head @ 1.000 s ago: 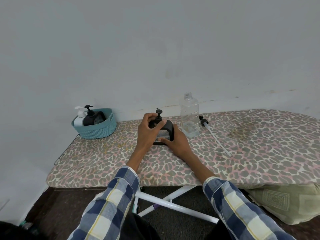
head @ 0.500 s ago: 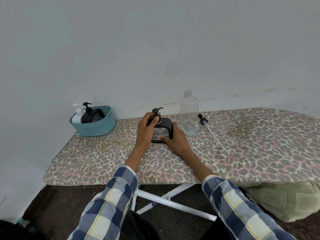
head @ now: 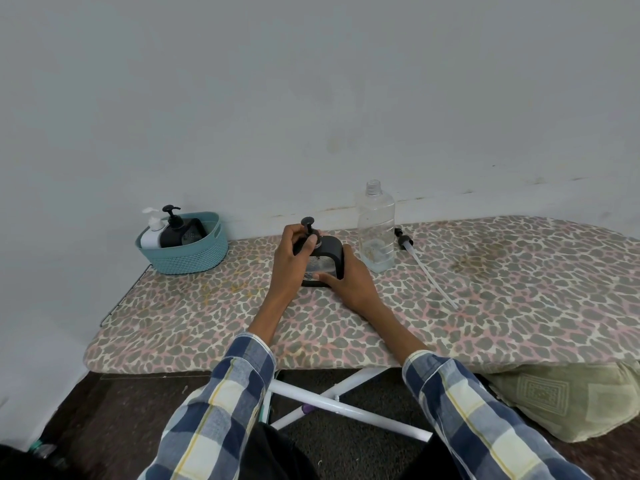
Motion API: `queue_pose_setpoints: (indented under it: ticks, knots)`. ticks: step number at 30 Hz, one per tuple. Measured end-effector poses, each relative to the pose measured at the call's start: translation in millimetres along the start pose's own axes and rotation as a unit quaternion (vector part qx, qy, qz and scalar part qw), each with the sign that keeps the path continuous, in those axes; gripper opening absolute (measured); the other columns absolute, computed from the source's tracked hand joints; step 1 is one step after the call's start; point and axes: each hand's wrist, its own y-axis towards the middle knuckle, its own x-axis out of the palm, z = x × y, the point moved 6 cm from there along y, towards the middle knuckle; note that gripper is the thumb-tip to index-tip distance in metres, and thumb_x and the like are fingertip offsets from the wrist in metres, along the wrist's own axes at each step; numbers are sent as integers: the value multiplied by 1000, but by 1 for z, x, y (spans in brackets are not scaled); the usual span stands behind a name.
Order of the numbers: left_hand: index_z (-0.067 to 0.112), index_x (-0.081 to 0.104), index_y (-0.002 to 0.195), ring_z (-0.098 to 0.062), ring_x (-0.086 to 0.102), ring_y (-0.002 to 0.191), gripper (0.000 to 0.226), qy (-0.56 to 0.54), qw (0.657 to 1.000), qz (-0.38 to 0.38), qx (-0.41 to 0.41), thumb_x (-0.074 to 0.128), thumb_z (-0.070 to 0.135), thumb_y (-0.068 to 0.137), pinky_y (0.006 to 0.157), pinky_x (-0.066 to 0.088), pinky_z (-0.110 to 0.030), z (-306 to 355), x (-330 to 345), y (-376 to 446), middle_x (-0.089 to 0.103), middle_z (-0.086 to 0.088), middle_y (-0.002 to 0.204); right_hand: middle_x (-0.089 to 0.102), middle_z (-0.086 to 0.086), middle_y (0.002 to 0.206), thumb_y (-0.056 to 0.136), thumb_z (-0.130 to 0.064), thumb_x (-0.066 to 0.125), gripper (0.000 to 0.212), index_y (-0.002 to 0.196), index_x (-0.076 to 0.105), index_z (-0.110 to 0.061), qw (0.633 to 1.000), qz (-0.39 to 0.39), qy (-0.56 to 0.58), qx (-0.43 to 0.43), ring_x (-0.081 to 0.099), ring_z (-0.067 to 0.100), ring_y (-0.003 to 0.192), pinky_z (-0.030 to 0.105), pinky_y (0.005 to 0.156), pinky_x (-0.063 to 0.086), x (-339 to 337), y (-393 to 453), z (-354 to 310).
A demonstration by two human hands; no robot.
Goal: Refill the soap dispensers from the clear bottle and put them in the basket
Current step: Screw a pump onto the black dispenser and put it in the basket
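Observation:
A squat dispenser (head: 328, 255) with a black frame and clear body stands mid-board. My left hand (head: 294, 261) pinches its black pump head (head: 308, 227) at the top. My right hand (head: 348, 280) grips the dispenser's right side and front. Just right of it stands the clear bottle (head: 375, 226), uncapped, with a little liquid at the bottom. The teal basket (head: 194, 252) sits at the board's far left corner and holds a white dispenser (head: 152, 230) and a black dispenser (head: 172, 226).
A loose black pump with a long white tube (head: 427, 271) lies right of the bottle. The leopard-print ironing board (head: 485, 306) runs along a grey wall. A green cushion (head: 561, 400) lies under its right end. White legs (head: 343, 407) cross below.
My left hand's fingers have shifted round the pump head, which has turned and sits a little lower. The right hand still holds the dispenser. The view has drifted slightly.

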Motion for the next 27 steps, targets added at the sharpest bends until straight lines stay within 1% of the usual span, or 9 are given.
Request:
queue_pose_setpoints:
  ticks: [4, 7, 9, 11, 14, 18, 21, 23, 27]
  knots:
    - [27, 71, 131, -16, 65, 129, 34, -18, 1000, 3, -20, 53, 45, 108, 116, 48, -48, -11, -1, 2, 71, 3, 135, 67, -5, 111, 87, -34, 84, 55, 128, 50, -21, 1000, -2, -2, 1, 66, 14, 93, 32, 78, 55, 0, 0, -1]
    - [29, 65, 130, -13, 64, 125, 45, 10, 1000, -1, -8, 58, 61, 100, 108, 52, -36, -9, 3, 0, 68, 2, 134, 64, -8, 107, 87, -34, 84, 52, 126, 49, -25, 1000, -2, -3, 0, 64, 10, 89, 28, 73, 51, 0, -2, -2]
    - [24, 55, 127, -11, 66, 119, 38, 18, 1000, 7, 7, 66, 50, 103, 95, 54, -23, -5, 5, -2, 67, 0, 129, 63, -9, 104, 88, -34, 84, 51, 125, 50, -24, 1000, -2, -6, -1, 62, 7, 84, 25, 68, 47, -1, -2, -3]
    - [22, 50, 125, -12, 67, 115, 30, 22, 999, 11, 26, 66, 39, 106, 89, 54, -20, -4, 6, -2, 67, -2, 127, 62, -9, 103, 88, -33, 83, 51, 125, 50, -23, 1000, 0, -10, -1, 61, 8, 84, 24, 67, 45, -1, -2, -2]
    - [25, 55, 125, -16, 66, 117, 19, 40, 999, 7, 32, 52, 38, 111, 98, 54, -33, -7, 5, 0, 67, -2, 127, 63, -9, 108, 88, -31, 84, 53, 128, 50, -23, 1000, -2, -5, 1, 63, 12, 91, 29, 75, 51, -1, -2, -1]
    - [33, 70, 124, -19, 64, 124, 39, 22, 1000, 6, 16, 40, 53, 109, 110, 49, -46, -11, 2, 0, 69, 1, 129, 63, -10, 108, 88, -30, 84, 52, 127, 50, -23, 1000, -3, -4, -2, 63, 12, 92, 26, 75, 50, 0, -2, -2]
    - [28, 64, 124, -13, 65, 115, 27, 23, 999, 3, 28, 57, 49, 108, 98, 52, -30, -7, 4, -2, 68, 2, 122, 64, -9, 108, 88, -32, 83, 53, 130, 51, -23, 1000, -2, -5, -5, 64, 12, 91, 27, 74, 51, 1, -2, -2]
    - [24, 54, 127, -7, 66, 112, 33, 19, 999, 14, 34, 69, 41, 103, 90, 53, -19, -6, 5, -2, 67, 2, 123, 64, -7, 108, 88, -32, 83, 55, 131, 51, -21, 1000, -2, -8, -4, 64, 13, 91, 27, 73, 50, 1, -2, -1]
    - [24, 51, 125, -12, 66, 112, 24, 37, 998, 10, 46, 63, 35, 107, 89, 52, -20, -10, 5, 3, 65, -3, 124, 63, -7, 109, 89, -30, 83, 54, 131, 50, -20, 1000, -2, -10, -10, 63, 14, 92, 29, 75, 50, 1, -2, -2]
